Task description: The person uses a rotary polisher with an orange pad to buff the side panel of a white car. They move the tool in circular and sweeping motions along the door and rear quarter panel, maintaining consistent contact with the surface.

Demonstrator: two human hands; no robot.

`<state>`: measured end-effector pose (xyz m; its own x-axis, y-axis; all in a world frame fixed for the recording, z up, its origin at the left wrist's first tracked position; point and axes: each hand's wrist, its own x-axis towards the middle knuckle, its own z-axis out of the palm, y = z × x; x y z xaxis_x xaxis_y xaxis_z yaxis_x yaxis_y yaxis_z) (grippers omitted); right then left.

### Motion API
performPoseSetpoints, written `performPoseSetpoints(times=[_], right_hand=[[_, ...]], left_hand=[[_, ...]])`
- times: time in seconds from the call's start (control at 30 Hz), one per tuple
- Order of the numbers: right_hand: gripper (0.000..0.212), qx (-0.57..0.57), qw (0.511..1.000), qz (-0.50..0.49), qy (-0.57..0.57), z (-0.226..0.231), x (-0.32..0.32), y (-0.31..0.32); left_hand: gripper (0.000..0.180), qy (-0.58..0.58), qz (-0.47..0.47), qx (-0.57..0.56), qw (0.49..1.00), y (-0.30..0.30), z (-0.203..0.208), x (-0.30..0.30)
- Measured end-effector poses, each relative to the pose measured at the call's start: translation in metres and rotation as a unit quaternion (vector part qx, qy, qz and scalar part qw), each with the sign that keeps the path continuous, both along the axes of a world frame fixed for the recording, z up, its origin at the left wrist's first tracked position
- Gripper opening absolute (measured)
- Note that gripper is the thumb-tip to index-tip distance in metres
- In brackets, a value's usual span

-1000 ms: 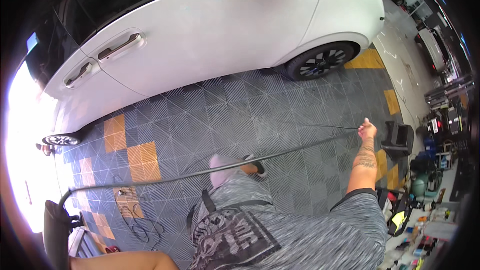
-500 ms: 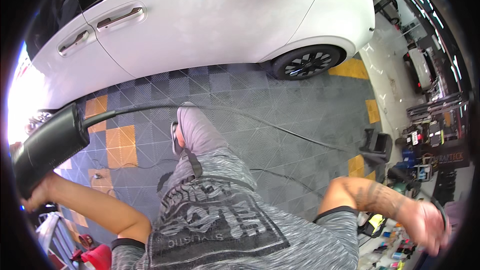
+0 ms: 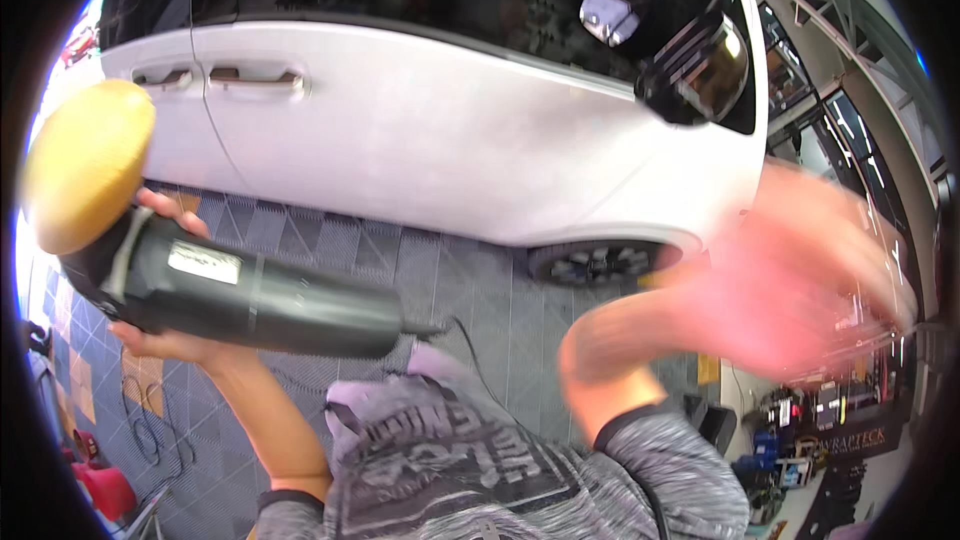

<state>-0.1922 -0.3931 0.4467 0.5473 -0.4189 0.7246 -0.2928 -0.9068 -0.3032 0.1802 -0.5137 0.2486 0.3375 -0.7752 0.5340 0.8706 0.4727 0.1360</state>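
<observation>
Left hand (image 3: 175, 343) gripping it near the head, a person holds a black polisher (image 3: 290, 302) on the near left, digits showing on both sides of the casing. Its yellow pad (image 3: 88, 165) sits at the far left, while the body slants right to a dark cord (image 3: 427, 328) at the rear end. Beyond stretches a white car (image 3: 440, 110), its wheel (image 3: 600, 264) right of centre above grey floor tiles (image 3: 440, 270). At right, the raised right hand (image 3: 800, 275) is too blurred to tell whether it is open or closed.
</observation>
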Motion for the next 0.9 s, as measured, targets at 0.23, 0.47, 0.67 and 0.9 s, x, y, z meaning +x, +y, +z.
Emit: performPoseSetpoints(times=[0.23, 0.47, 0.67, 0.9], right_hand=[[0.100, 0.518, 0.814, 0.167, -0.203, -0.221, 0.024, -0.130], [0.091, 0.649, 0.689, 0.205, -0.250, -0.220, -0.030, -0.169], [0.095, 0.478, 0.865, -0.124, 0.094, -0.242, -0.034, -0.219], [0.101, 0.565, 0.810, -0.012, -0.154, -0.346, -0.039, -0.292]], left_hand=[[0.094, 0.060, -0.092, 0.014, 0.994, -0.065, -0.029, -0.110], [0.091, 0.128, -0.203, 0.140, 0.961, -0.116, -0.064, -0.162], [0.085, -0.105, 0.011, 0.318, 0.942, -0.155, -0.083, -0.200], [0.119, -0.411, 0.065, 0.098, 0.904, -0.228, -0.153, -0.182]])
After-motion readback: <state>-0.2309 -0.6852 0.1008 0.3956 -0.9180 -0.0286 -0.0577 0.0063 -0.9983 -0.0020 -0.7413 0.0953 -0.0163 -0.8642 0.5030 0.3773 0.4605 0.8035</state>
